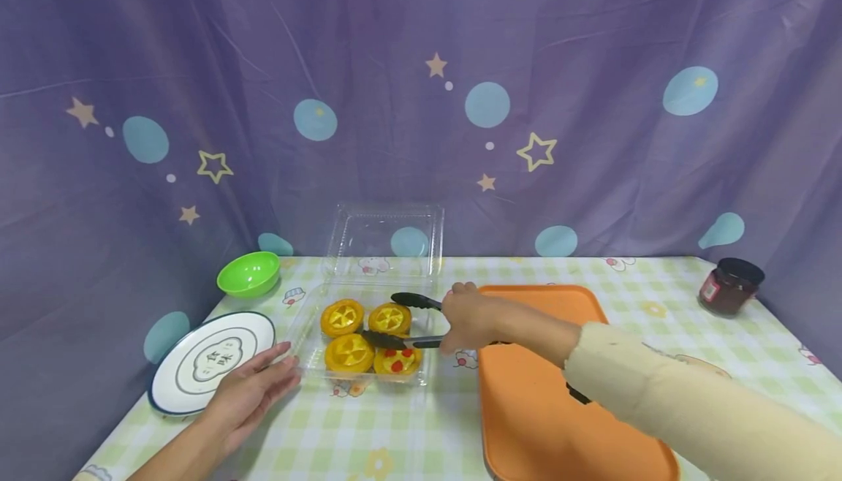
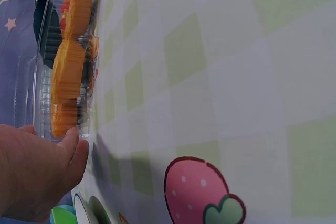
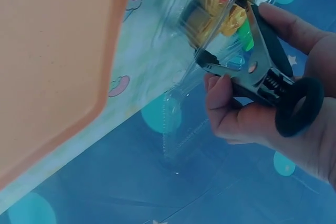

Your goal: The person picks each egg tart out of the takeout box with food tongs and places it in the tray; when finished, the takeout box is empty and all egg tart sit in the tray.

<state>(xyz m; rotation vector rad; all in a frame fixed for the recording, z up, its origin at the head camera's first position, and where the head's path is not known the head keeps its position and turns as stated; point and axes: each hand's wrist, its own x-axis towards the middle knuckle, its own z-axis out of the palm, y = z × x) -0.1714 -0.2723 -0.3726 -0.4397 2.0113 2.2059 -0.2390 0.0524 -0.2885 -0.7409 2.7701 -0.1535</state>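
My right hand [image 1: 470, 320] grips black-and-metal tongs [image 3: 272, 85], its thumb and fingers on the two arms. The tong tips are spread apart over a clear plastic container [image 1: 305, 338], one at each side of the back right egg tart [image 1: 389, 316]. Several yellow tarts sit in the container, and the front right tart [image 1: 398, 365] bears red pieces; a tong tip overlaps its back edge in the head view. My left hand [image 1: 253, 393] is at the container's left side with fingers extended, fingertips right at the wall [image 2: 47, 135].
The container's clear lid [image 1: 388, 236] stands raised at the back. An orange tray [image 1: 526, 408] lies to the right, partly under my right arm. On the left are a white plate [image 1: 177, 364] and a green bowl [image 1: 250, 274]; a dark jar [image 1: 730, 287] stands far right.
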